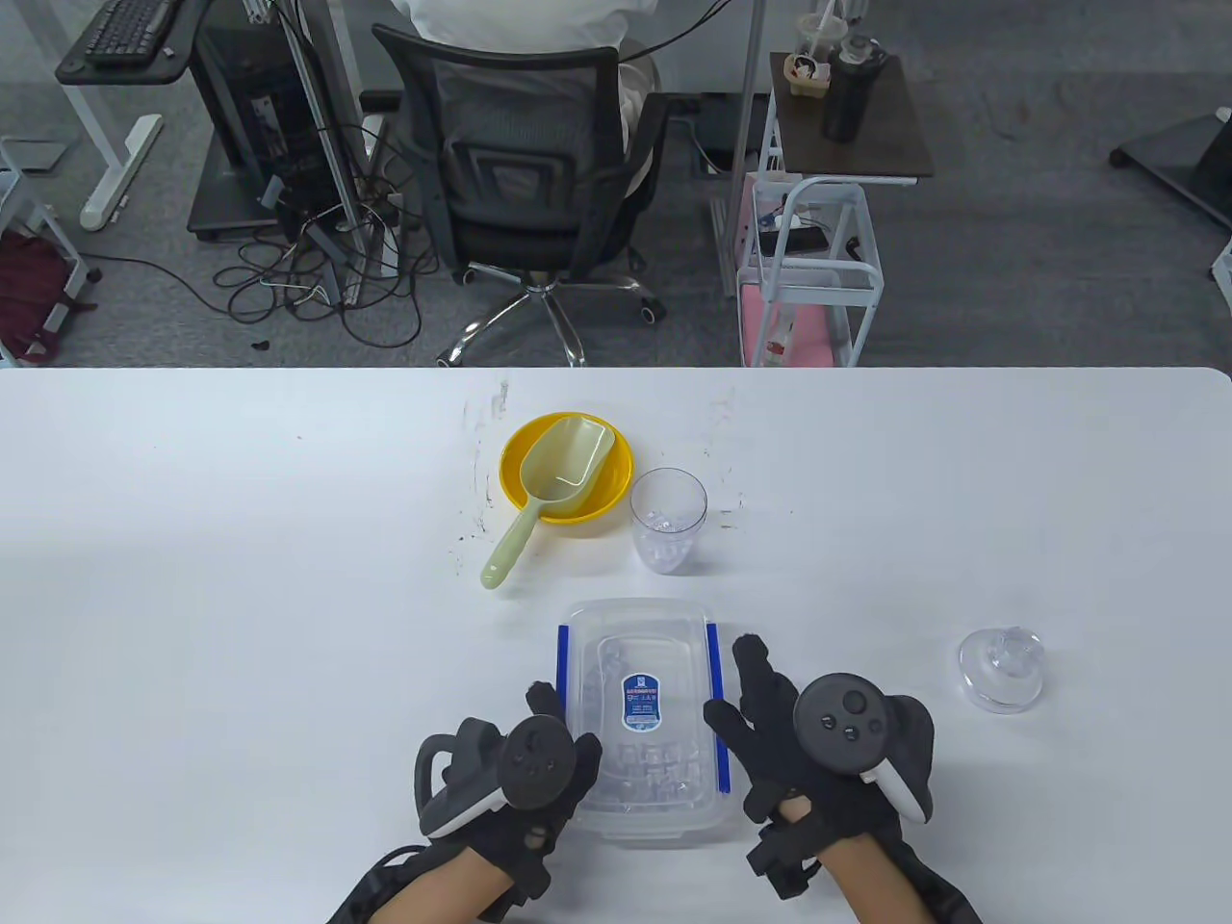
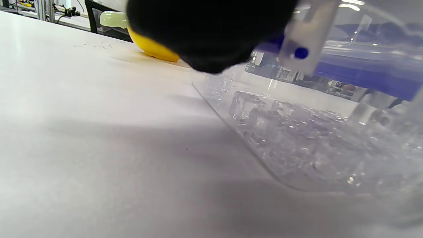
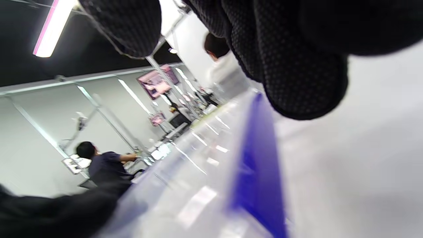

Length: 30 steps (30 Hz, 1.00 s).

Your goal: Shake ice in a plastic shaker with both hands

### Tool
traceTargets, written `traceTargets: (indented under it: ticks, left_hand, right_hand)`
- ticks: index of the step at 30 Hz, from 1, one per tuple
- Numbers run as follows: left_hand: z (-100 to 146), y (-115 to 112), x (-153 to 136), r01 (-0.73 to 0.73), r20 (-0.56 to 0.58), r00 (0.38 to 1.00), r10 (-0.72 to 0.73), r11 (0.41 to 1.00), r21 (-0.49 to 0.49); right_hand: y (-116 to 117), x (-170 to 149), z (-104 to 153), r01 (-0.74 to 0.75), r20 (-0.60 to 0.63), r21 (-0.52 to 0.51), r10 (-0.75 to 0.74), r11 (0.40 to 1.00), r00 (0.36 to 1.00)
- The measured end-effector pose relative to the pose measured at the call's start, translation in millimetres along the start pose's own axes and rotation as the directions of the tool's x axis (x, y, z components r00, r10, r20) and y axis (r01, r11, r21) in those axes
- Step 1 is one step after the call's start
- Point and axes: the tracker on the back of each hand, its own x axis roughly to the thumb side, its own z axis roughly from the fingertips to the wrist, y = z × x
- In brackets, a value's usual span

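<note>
The clear plastic shaker cup (image 1: 668, 520) stands upright and uncapped on the white table with ice in it. Its clear lid (image 1: 1001, 667) lies apart at the right. A clear lidded ice box (image 1: 635, 664) with blue side clips sits near the front edge, with ice cubes inside (image 2: 297, 145). My left hand (image 1: 568, 741) rests against the box's left edge, one fingertip (image 2: 205, 33) at the left blue clip. My right hand (image 1: 741, 693) has its fingers spread at the right blue clip (image 3: 257, 158). Neither hand touches the shaker.
A yellow bowl (image 1: 606, 505) holding a pale green scoop (image 1: 549, 481) stands left of the shaker cup, the scoop's handle hanging over the rim toward me. An office chair and a cart stand beyond the table's far edge.
</note>
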Motion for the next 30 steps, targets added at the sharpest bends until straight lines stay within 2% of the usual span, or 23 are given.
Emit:
traceTargets:
  ticks: [4,7,11,14,19,22,27,30]
  left_hand:
    - [1,0,-1,-0.006,-0.007,1.0,0.006,1.0,0.009]
    - [2,-1,-1,-0.006,-0.004,1.0,0.006,1.0,0.014]
    - [2,0,-1,-0.009,-0.002,1.0,0.009,1.0,0.013]
    - [1,0,-1,-0.007,-0.003,1.0,0.007,1.0,0.003]
    - [1,0,-1,-0.007,0.003,1.0,0.007,1.0,0.003]
    - [1,0,0,0.011,-0.002,1.0,-0.011,1.0,-0.004]
    - [1,0,0,0.0,-0.004,1.0,0.0,1.0,-0.004]
    - [2,0,0,-0.001,-0.006,1.0,0.001,1.0,-0.003]
  right_hand:
    - [-13,36,-26,-0.117,0.069,-0.076,0.122,0.99,0.99]
    - [-18,46,-58,-0.212,0.033,-0.098,0.216,0.972,0.976]
    - [-14,38,-101,-0.321,-0.068,-0.056,0.317,0.945,0.946]
    - [0,24,-129,-0.399,-0.15,0.027,0.398,0.917,0.905]
    - [18,7,-154,-0.381,-0.254,0.126,0.401,0.916,0.88]
    - [25,-1,-167,-0.318,-0.31,0.196,0.367,0.927,0.877]
    - [32,-12,-179,-0.27,-0.372,0.239,0.345,0.933,0.862]
    - [35,-16,-182,-0.243,-0.368,0.209,0.306,0.947,0.878]
